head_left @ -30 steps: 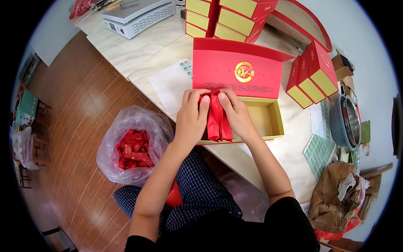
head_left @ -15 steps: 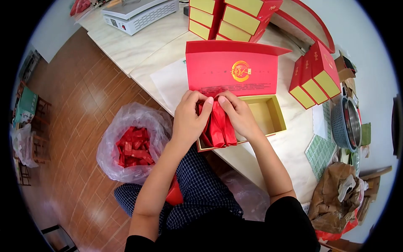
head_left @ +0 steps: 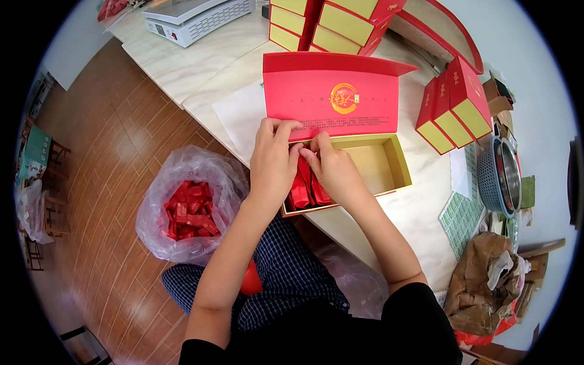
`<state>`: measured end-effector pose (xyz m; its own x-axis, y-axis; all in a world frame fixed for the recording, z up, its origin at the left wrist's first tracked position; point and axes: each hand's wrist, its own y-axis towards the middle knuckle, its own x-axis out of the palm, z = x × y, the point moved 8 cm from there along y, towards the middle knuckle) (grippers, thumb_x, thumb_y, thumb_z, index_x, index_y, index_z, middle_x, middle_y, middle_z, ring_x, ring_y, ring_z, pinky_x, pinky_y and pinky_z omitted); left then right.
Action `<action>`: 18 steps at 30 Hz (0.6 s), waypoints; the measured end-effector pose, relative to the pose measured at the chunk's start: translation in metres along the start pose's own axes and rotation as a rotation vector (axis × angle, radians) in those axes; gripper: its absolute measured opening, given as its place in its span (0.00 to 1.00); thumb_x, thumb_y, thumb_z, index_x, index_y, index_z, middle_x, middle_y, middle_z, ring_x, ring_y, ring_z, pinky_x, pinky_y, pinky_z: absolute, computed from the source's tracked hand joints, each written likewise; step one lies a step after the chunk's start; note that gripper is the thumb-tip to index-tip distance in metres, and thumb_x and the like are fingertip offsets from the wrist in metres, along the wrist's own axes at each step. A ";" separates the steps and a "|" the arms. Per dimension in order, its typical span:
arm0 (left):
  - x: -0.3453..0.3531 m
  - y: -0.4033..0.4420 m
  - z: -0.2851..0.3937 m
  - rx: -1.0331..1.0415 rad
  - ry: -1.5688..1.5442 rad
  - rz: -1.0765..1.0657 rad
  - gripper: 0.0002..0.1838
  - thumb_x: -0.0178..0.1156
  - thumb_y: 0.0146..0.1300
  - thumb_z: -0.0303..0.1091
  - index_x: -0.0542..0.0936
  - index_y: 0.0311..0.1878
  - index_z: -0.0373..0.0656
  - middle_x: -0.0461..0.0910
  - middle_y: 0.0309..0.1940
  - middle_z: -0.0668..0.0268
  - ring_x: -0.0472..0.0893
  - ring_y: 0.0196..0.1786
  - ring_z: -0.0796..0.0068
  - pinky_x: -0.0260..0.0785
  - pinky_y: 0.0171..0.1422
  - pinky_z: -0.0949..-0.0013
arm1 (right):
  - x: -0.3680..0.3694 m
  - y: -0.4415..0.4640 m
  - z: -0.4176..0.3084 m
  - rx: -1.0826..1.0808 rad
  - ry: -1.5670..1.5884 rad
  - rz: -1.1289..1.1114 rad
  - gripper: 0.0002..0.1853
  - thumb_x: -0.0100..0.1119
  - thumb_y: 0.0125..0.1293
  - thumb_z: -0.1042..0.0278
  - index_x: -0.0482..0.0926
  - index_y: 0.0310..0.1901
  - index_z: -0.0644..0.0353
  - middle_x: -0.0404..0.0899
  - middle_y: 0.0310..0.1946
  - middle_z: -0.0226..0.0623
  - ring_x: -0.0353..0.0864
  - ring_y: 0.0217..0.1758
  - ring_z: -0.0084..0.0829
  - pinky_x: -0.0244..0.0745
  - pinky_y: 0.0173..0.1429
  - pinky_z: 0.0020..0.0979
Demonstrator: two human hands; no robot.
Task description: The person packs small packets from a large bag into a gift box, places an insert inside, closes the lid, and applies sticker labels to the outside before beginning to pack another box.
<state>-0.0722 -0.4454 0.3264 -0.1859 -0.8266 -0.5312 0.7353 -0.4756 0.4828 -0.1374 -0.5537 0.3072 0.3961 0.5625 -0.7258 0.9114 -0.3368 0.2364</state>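
Note:
On the table, a red gift box (head_left: 398, 182) with a gold-coloured inside stands with its printed lid (head_left: 304, 91) raised. Shiny red packets (head_left: 302, 193) sit side by side in its left part; the right part shows bare gold lining. My left hand (head_left: 274, 159) is over the box's left end, thumb and fingers bent around the packets' upper ends. Beside it, my right hand (head_left: 333, 169) pinches at the same upper ends, its thumb close to my left thumb. My fingers partly hide the packet tops.
A clear plastic bag (head_left: 149, 213) full of small red packets is at my left, below the table edge. Closed red and gold boxes (head_left: 453, 112) stand at right, more stacked behind (head_left: 340, 27). A white scale (head_left: 198, 21), blue basket (head_left: 493, 176) and brown paper bag (head_left: 480, 286) lie around.
The red packets have gone down lower into the box's left part, and my hands have followed them. The view has shifted slightly.

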 end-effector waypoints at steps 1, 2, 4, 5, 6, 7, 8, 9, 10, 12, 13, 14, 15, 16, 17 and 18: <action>0.001 0.001 0.002 0.021 0.036 -0.014 0.16 0.61 0.59 0.23 0.76 0.51 0.42 0.71 0.47 0.60 0.75 0.51 0.61 0.70 0.51 0.66 | 0.004 0.000 0.001 -0.006 -0.065 -0.046 0.15 0.53 0.72 0.60 0.67 0.39 0.65 0.79 0.27 0.51 0.81 0.30 0.49 0.74 0.33 0.43; 0.001 -0.001 -0.001 0.021 0.037 -0.013 0.16 0.61 0.59 0.23 0.76 0.51 0.42 0.71 0.47 0.60 0.75 0.51 0.61 0.70 0.51 0.66 | 0.003 0.000 0.000 -0.008 -0.065 -0.046 0.15 0.53 0.72 0.60 0.67 0.39 0.65 0.79 0.27 0.51 0.81 0.30 0.49 0.74 0.33 0.43; -0.007 -0.008 -0.009 0.008 -0.029 0.087 0.17 0.58 0.64 0.27 0.73 0.56 0.42 0.71 0.50 0.58 0.73 0.56 0.61 0.69 0.54 0.63 | 0.001 0.000 0.004 0.061 0.022 -0.084 0.19 0.49 0.72 0.54 0.69 0.41 0.67 0.79 0.28 0.55 0.81 0.33 0.56 0.74 0.38 0.51; -0.009 -0.015 -0.010 0.011 -0.027 0.088 0.17 0.58 0.64 0.27 0.73 0.56 0.42 0.71 0.50 0.58 0.73 0.56 0.61 0.69 0.54 0.63 | -0.004 0.000 0.004 0.059 0.024 -0.082 0.19 0.49 0.72 0.54 0.69 0.41 0.67 0.79 0.28 0.55 0.81 0.33 0.56 0.74 0.38 0.51; -0.015 -0.027 -0.018 -0.094 -0.192 0.117 0.18 0.54 0.68 0.32 0.71 0.60 0.41 0.70 0.54 0.57 0.71 0.59 0.62 0.66 0.58 0.62 | -0.008 -0.002 0.015 0.168 0.020 -0.131 0.20 0.45 0.74 0.53 0.69 0.45 0.67 0.79 0.27 0.51 0.81 0.28 0.48 0.74 0.33 0.45; -0.020 -0.043 -0.026 -0.205 -0.358 0.147 0.20 0.50 0.72 0.36 0.68 0.64 0.41 0.69 0.57 0.56 0.69 0.61 0.63 0.64 0.62 0.61 | -0.008 -0.004 0.019 0.232 0.041 -0.184 0.22 0.43 0.75 0.51 0.69 0.48 0.68 0.79 0.26 0.50 0.81 0.26 0.45 0.75 0.31 0.42; -0.019 -0.058 -0.027 -0.290 -0.400 0.061 0.24 0.45 0.75 0.40 0.61 0.69 0.37 0.64 0.63 0.53 0.67 0.65 0.59 0.59 0.69 0.59 | -0.009 -0.007 0.024 0.298 0.058 -0.236 0.24 0.40 0.76 0.50 0.69 0.52 0.68 0.80 0.26 0.49 0.81 0.25 0.41 0.75 0.29 0.38; -0.011 -0.070 -0.021 -0.276 -0.420 0.020 0.28 0.42 0.75 0.43 0.56 0.71 0.36 0.59 0.66 0.51 0.61 0.69 0.56 0.53 0.72 0.58 | -0.009 -0.010 0.028 0.363 0.072 -0.288 0.26 0.37 0.76 0.48 0.69 0.55 0.68 0.80 0.25 0.48 0.82 0.23 0.37 0.76 0.27 0.35; -0.004 -0.081 -0.013 -0.261 -0.441 -0.021 0.31 0.40 0.76 0.46 0.51 0.73 0.34 0.55 0.70 0.49 0.56 0.73 0.54 0.46 0.76 0.58 | -0.004 -0.011 0.024 0.354 0.084 -0.342 0.26 0.37 0.76 0.48 0.69 0.55 0.67 0.80 0.27 0.51 0.82 0.25 0.40 0.77 0.31 0.36; 0.007 -0.095 0.009 -0.226 -0.445 -0.103 0.35 0.38 0.76 0.47 0.43 0.75 0.33 0.47 0.73 0.47 0.48 0.76 0.52 0.38 0.78 0.57 | 0.003 -0.011 0.004 0.275 0.065 -0.346 0.29 0.39 0.75 0.47 0.72 0.47 0.73 0.78 0.36 0.66 0.77 0.45 0.63 0.71 0.51 0.51; 0.016 -0.099 0.007 -0.245 -0.513 -0.118 0.37 0.38 0.76 0.48 0.39 0.75 0.32 0.44 0.75 0.46 0.44 0.77 0.52 0.35 0.79 0.57 | 0.006 -0.014 -0.002 0.261 0.059 -0.358 0.29 0.39 0.75 0.47 0.72 0.47 0.73 0.78 0.36 0.66 0.77 0.45 0.63 0.71 0.51 0.51; 0.022 -0.102 0.005 -0.303 -0.530 -0.146 0.38 0.38 0.76 0.48 0.36 0.75 0.32 0.40 0.75 0.45 0.41 0.78 0.51 0.33 0.79 0.57 | 0.006 -0.015 -0.008 0.239 0.011 -0.357 0.28 0.41 0.75 0.47 0.71 0.48 0.73 0.78 0.37 0.66 0.77 0.45 0.62 0.72 0.51 0.50; 0.025 -0.100 0.003 -0.280 -0.552 -0.157 0.39 0.38 0.76 0.49 0.35 0.74 0.31 0.37 0.76 0.45 0.38 0.79 0.50 0.32 0.80 0.56 | 0.007 -0.017 -0.013 0.218 -0.038 -0.358 0.28 0.42 0.74 0.48 0.69 0.49 0.74 0.78 0.37 0.67 0.78 0.45 0.62 0.72 0.51 0.49; 0.028 -0.099 0.000 -0.270 -0.556 -0.161 0.40 0.38 0.76 0.49 0.35 0.74 0.31 0.37 0.76 0.44 0.38 0.78 0.50 0.32 0.80 0.56 | 0.007 -0.016 -0.014 0.172 -0.021 -0.328 0.28 0.44 0.74 0.49 0.66 0.52 0.74 0.78 0.38 0.66 0.78 0.45 0.62 0.72 0.50 0.50; 0.031 -0.097 -0.001 -0.259 -0.560 -0.162 0.40 0.38 0.75 0.49 0.35 0.74 0.30 0.36 0.76 0.44 0.38 0.78 0.49 0.32 0.80 0.56 | 0.011 -0.017 -0.014 0.153 -0.034 -0.346 0.28 0.44 0.74 0.49 0.66 0.52 0.74 0.78 0.38 0.66 0.78 0.45 0.62 0.72 0.50 0.50; 0.034 -0.097 -0.002 -0.267 -0.541 -0.166 0.41 0.40 0.75 0.49 0.34 0.74 0.29 0.35 0.75 0.42 0.37 0.78 0.47 0.32 0.80 0.56 | 0.012 -0.015 -0.011 0.155 -0.079 -0.318 0.28 0.44 0.74 0.49 0.65 0.53 0.73 0.79 0.37 0.66 0.78 0.44 0.62 0.72 0.50 0.51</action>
<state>-0.1484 -0.4269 0.2603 -0.5638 -0.8167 -0.1231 0.7928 -0.5769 0.1966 -0.1455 -0.5334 0.3024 0.0797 0.5995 -0.7964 0.9577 -0.2678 -0.1057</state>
